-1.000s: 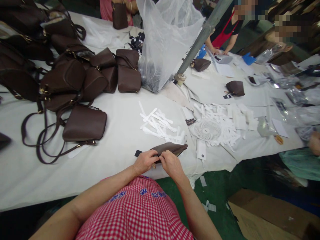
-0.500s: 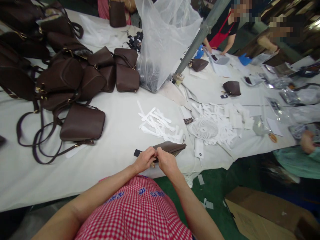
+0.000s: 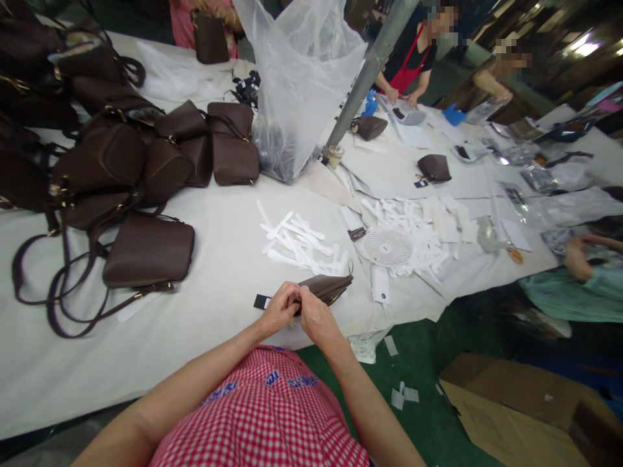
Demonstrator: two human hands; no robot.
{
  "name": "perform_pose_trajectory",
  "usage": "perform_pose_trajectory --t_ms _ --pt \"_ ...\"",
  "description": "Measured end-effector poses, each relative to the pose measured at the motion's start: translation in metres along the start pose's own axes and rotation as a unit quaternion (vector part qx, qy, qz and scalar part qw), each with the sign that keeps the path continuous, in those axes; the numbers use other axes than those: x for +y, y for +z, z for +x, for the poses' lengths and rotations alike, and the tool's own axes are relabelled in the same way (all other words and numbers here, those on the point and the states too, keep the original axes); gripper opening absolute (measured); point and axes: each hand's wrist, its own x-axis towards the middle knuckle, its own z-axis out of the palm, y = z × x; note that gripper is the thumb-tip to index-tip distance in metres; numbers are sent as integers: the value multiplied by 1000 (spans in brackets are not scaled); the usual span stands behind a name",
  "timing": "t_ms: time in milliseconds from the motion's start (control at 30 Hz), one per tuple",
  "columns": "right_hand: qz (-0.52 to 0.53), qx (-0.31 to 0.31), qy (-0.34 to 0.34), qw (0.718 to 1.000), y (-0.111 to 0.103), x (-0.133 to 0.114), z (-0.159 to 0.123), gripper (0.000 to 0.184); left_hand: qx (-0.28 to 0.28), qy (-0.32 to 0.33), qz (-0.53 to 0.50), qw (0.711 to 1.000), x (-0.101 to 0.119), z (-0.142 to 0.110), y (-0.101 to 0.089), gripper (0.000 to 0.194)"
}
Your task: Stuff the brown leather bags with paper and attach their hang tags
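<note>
A small dark brown bag (image 3: 325,285) lies at the table's front edge, its far end pointing right. My left hand (image 3: 281,307) and my right hand (image 3: 315,314) meet at its near end, fingers pinched close together. What exactly the fingertips grip there is hidden. Gold-coloured hardware (image 3: 292,321) shows just below the fingers. A black tag (image 3: 261,301) sticks out to the left of my left hand. White paper strips (image 3: 296,240) are scattered on the table just beyond the bag.
Brown bags with straps (image 3: 148,250) are heaped at the left. A large clear plastic bag (image 3: 296,97) stands beside a metal pole (image 3: 372,71). A white fan (image 3: 388,246) sits among paper strips. Co-workers handle items across the table; a cardboard box (image 3: 516,408) is on the floor.
The whole view has shifted slightly, with table items appearing further left. Both hands stay together at the end of the brown bag, with only slight finger movement.
</note>
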Motion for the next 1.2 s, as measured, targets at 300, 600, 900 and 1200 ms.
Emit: perform_pose_trajectory --t_ms 300,600,900,1200 --pt "145 227 -51 962 30 23 -34 33 -9 -9 -2 1000 3 3 2 11" --pt "349 172 122 913 38 60 -23 31 -7 -12 -17 1000 1 2 3 16" --pt "49 125 -48 990 2 53 -20 23 -34 -16 -42 998 -1 -1 2 13" --pt "53 34 -88 994 -1 53 -8 18 -52 -31 -108 992 -25 -13 -4 44"
